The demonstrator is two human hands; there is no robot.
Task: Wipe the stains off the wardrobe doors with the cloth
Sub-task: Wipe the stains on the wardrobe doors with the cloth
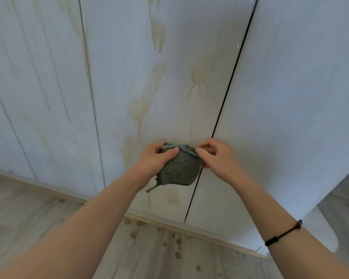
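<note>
A view from the head looks down at white wardrobe doors [119, 57] streaked with yellowish-brown stains [143, 101] that run down in drips. Two bare forearms reach forward from the bottom edge of the view. Between the hands is a grey-green knitted cloth [179, 168], bunched into a rounded pad and held in front of the lower part of the middle door, close to that door's right edge, where a dark gap separates it from the next door. Whether the cloth touches the door cannot be told. The left hand [155, 158] grips the cloth's upper left side, with its thumb curled over the top edge and its fingers wrapped behind. The right hand [216, 156] pinches the upper right edge between thumb and forefinger, the other fingers loosely curled. A thin black bracelet [282, 232] circles the right wrist. Below the doors, brownish drops [177, 241] spot the pale wood-look floor [28, 208] near the wardrobe's bottom edge.
</note>
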